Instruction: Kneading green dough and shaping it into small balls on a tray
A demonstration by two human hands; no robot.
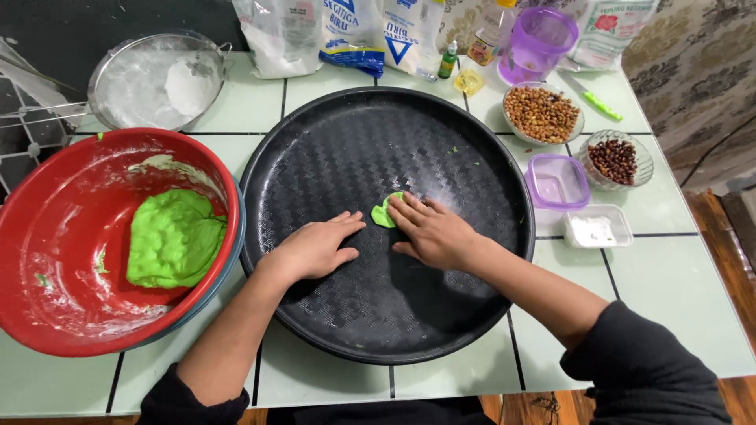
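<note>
The right hand (435,233) lies near the middle of the frame, fingers stretched flat and pressing on a small piece of green dough (384,212); it grips nothing, only bears down with the fingertips. Just left of it the left hand (315,248) rests palm down and loose on the black round tray (378,330), its fingertips near the dough piece but not on it. The dough piece sits a little above the tray's centre, with bare tray all around it.

Left of the tray, touching its rim, stands a red bowl (47,260) holding a large lump of green dough (173,238). In the upper left is a metal sieve (157,83) with white flour. Along the top edge stand flour bags (346,31) and a purple jug (535,43). At the right, off the tray, are a bowl of peanuts (542,114), a glass bowl of dark beans (614,161), a purple box (557,182) and a white tub (597,228).
</note>
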